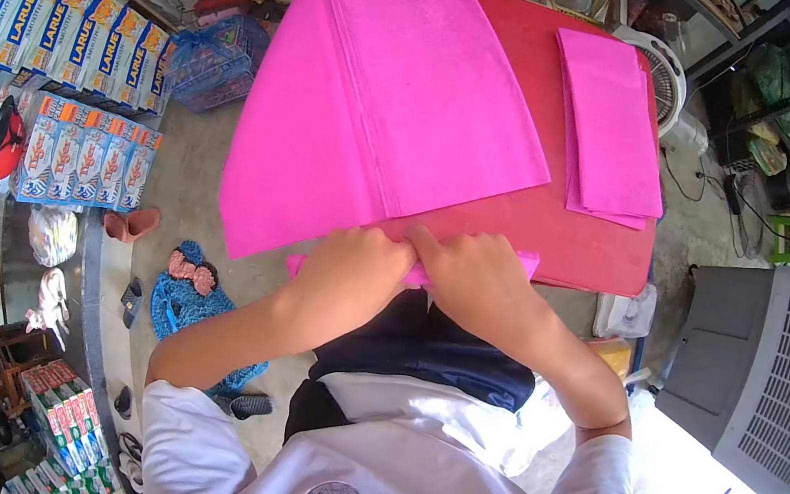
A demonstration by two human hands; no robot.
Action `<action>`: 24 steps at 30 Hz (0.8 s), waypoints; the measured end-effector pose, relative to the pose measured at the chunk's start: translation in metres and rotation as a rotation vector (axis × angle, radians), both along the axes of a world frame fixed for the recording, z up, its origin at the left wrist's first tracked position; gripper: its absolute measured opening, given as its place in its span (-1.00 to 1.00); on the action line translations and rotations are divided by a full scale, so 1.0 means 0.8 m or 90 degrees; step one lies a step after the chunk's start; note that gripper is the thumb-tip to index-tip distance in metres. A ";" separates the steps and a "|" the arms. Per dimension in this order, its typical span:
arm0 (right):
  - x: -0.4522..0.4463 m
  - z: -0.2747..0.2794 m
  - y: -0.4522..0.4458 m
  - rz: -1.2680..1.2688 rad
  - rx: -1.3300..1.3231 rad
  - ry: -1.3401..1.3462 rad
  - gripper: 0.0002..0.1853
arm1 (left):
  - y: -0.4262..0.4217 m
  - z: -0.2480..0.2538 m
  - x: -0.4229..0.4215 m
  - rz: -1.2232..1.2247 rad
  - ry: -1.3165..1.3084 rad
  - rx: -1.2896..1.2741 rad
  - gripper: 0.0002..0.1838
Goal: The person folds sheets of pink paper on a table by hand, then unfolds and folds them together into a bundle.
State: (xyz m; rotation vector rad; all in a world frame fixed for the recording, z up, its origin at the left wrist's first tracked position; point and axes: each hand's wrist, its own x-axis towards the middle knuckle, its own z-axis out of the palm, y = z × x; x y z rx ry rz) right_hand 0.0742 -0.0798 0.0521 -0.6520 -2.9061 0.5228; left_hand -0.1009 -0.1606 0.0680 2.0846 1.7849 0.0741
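Observation:
My left hand (356,270) and my right hand (484,278) meet at the near edge of the red table (479,226), thumbs close together. Both are closed on a narrow folded pink sheet (527,265), whose ends stick out past each hand; its middle is hidden under my fingers. Just beyond lies a large pink sheet (386,94) with crease lines running along it, its left part hanging over the table's side. A smaller folded pink sheet (612,126) rests on the right of the table. Whether the sheets are cloth or paper, I cannot tell.
Stacked beer cartons (72,30) stand at the left, near a blue plastic basket (218,66). A blue fluffy item (190,304) and sandals (251,406) lie on the floor. A white fan (663,78) is behind the table, and a grey slatted unit (752,363) stands at right.

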 end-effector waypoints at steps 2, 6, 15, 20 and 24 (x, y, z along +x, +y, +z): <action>0.001 0.008 0.003 0.026 0.028 -0.012 -0.63 | 0.001 0.000 -0.003 -0.001 -0.009 -0.003 -0.73; 0.006 0.015 0.006 0.055 -0.018 0.011 -0.59 | 0.000 0.011 0.002 0.004 -0.057 -0.013 -0.70; 0.027 0.055 0.004 0.099 -0.288 0.098 -0.19 | -0.010 0.018 0.009 -0.085 -0.323 0.136 -0.79; 0.033 0.050 0.019 0.074 -0.276 0.107 -0.18 | -0.007 0.027 0.007 -0.076 -0.254 0.096 -0.68; 0.040 0.050 0.024 0.087 -0.256 0.090 -0.23 | -0.004 0.025 -0.004 -0.057 -0.251 0.110 -0.67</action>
